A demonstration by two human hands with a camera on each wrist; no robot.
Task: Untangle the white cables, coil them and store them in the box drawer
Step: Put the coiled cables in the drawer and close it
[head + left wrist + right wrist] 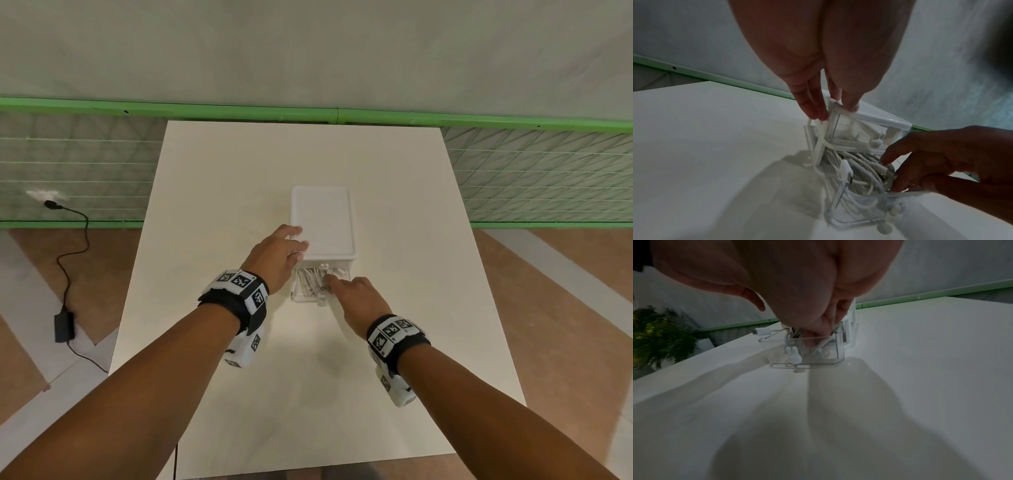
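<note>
Nearest you, your two forearms reach forward over the white worktop [239, 171], each wrist wearing a black band with checkered marker blocks. Your right hand [359, 301] dips into the pulled-out drawer [301, 298], a clear plastic tray with a small white rabbit-shaped knob [794, 355] on its front wall. Its fingers [900, 178] are curled down among the white cables [859, 172], and the grip looks closed around a few strands, though the right wrist view hides exactly how many.

The cables fill the drawer in loose, overlapping loops: thin, round, glossy white cords with small plugs at their ends. One white plug [762, 332] sticks out over the drawer's left rim, not tucked inside.

Just beyond, your left hand [277, 253] rests on the near left corner of the box [322, 219]. Its fingers [812, 104] are straight and together, fingertips pressing on the lid edge and side wall, the grip flat rather than wrapped round anything. The box is a small white unit with a smooth rounded lid and clear fronts; a second clear drawer with its own rabbit knob sits closed above the open one.

Farther off, a green mesh fence [85, 164] runs behind the worktop. On the floor to the left lies a black power adapter [64, 325] with its cord.
</note>
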